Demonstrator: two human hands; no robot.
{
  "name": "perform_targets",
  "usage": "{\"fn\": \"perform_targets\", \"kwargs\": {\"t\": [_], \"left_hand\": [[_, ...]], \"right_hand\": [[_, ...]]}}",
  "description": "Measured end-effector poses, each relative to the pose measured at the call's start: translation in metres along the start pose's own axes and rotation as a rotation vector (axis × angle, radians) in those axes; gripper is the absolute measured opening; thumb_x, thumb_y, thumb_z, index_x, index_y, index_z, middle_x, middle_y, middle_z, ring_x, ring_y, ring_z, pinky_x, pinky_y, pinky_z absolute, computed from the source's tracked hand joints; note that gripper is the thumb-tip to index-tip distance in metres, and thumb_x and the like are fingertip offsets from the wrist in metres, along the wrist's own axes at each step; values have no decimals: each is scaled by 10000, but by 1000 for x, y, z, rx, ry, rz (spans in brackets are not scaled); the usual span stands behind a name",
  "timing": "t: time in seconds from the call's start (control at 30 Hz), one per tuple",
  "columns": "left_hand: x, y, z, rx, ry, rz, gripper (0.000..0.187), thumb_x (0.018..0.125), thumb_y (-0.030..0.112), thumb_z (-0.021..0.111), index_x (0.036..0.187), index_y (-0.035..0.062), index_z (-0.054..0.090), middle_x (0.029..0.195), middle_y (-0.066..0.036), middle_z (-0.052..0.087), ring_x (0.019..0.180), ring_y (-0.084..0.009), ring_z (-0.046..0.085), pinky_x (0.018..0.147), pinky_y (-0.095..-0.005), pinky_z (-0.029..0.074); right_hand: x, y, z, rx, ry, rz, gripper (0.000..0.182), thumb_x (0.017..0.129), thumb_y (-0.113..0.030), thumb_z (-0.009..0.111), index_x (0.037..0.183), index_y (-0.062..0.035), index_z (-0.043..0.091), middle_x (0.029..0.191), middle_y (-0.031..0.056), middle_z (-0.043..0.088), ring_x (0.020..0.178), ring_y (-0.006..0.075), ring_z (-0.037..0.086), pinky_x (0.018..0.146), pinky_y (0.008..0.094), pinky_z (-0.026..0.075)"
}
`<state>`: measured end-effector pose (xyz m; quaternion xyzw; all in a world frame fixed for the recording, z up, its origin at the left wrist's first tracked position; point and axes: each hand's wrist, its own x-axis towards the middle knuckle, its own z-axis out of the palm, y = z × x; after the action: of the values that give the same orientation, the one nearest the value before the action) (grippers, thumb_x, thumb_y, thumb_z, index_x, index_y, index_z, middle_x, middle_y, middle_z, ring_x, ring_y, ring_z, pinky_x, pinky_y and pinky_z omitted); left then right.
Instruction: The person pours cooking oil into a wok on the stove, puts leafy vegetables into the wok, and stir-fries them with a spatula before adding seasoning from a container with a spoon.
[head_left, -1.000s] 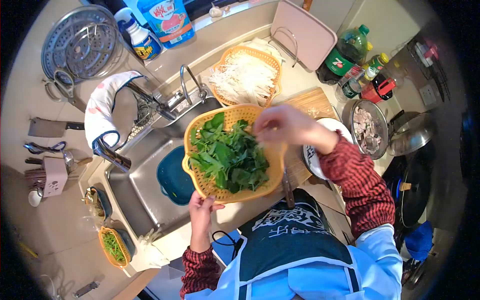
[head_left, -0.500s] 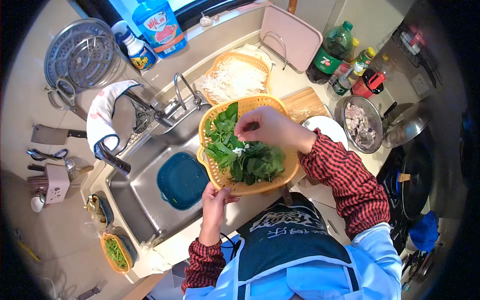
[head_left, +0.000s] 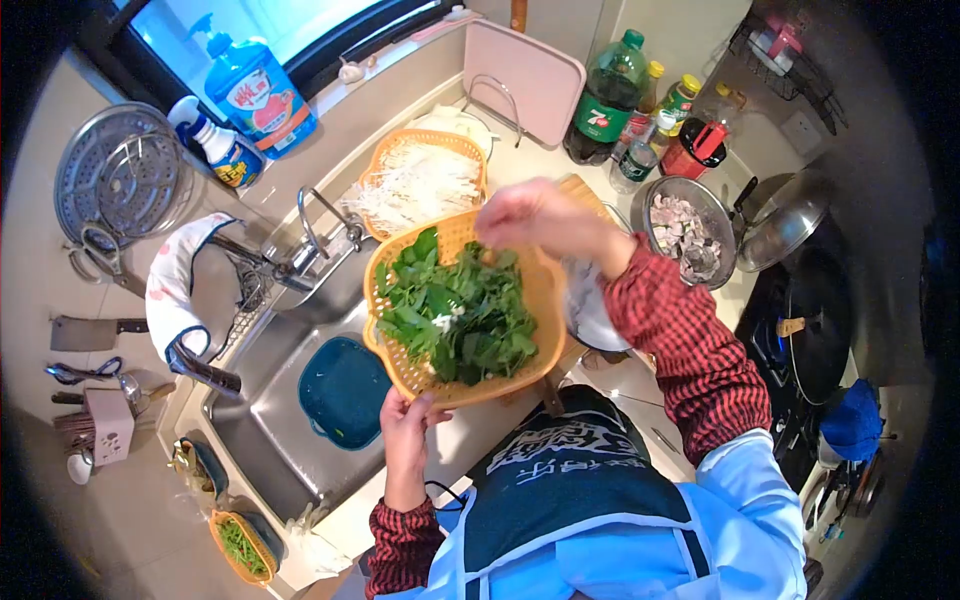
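My left hand [head_left: 405, 436] is closed around the near-left rim of a yellow-orange plastic basket [head_left: 548, 318], held up over the counter beside the sink. Leafy greens [head_left: 470, 315] fill its middle, with a few small white bits lying on top. Across the far rim reaches my right hand [head_left: 548, 222], its fingers bent down at the far edge of the leaves and smeared by motion. A second basket [head_left: 478, 165] just behind holds thin white enoki-like strands [head_left: 420, 185].
Left of the basket, a dark teal tub [head_left: 345, 390] sits inside the steel sink [head_left: 265, 420]. At right stand a steel bowl of cut meat [head_left: 685, 240], a soda bottle [head_left: 605, 95] and a dark pan [head_left: 820, 340]. A small basket of green vegetables [head_left: 240, 548] is at lower left.
My right hand has moved from over the middle of the greens to the basket's far edge. The view has shifted, and the left hand keeps its grip on the rim.
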<state>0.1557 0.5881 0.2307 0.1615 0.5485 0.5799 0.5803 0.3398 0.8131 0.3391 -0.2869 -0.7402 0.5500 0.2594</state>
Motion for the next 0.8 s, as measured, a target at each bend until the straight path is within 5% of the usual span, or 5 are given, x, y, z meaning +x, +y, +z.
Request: {"fn": "perform_targets", "kwargs": {"t": [0.27, 0.43, 0.57, 0.67, 0.8], "left_hand": [[-22, -2, -33, 13, 178, 46, 153, 745, -1, 492, 897, -1, 483, 809, -113, 570, 611, -181, 591, 461, -226, 497], [-26, 10, -36, 3, 268, 103, 234, 739, 10, 505, 972, 5, 480, 851, -94, 565, 613, -180, 591, 452, -218, 491], [-19, 0, -41, 24, 262, 157, 287, 739, 26, 511, 1021, 10, 459, 906, -109, 554, 611, -183, 578, 447, -222, 484], [-10, -1, -32, 97, 287, 198, 310, 738, 121, 536, 1032, 51, 468, 896, -67, 556, 657, -141, 559, 452, -195, 430], [-28, 22, 8, 120, 263, 210, 219, 719, 62, 558, 924, -6, 519, 790, -105, 543, 651, -163, 517, 527, -250, 439]], "right_hand": [[-4, 172, -104, -703, 150, 468, 98, 670, -121, 574, 632, -34, 598, 580, 87, 551, 566, 133, 534, 504, 264, 434], [-14, 190, -114, -1258, -290, 374, 180, 561, -207, 645, 592, -43, 576, 550, 107, 536, 517, 219, 522, 511, 310, 408], [-19, 235, -122, -1097, 85, 37, 315, 495, -376, 667, 485, -85, 545, 494, 119, 506, 448, 261, 478, 460, 359, 390], [-11, 245, -114, -1087, 521, 190, 93, 605, -110, 517, 605, -38, 576, 588, 150, 554, 550, 292, 551, 515, 400, 437], [-16, 229, -107, -1193, 472, 346, 137, 624, -100, 502, 654, -20, 609, 621, 156, 572, 625, 299, 581, 563, 400, 463]]}}
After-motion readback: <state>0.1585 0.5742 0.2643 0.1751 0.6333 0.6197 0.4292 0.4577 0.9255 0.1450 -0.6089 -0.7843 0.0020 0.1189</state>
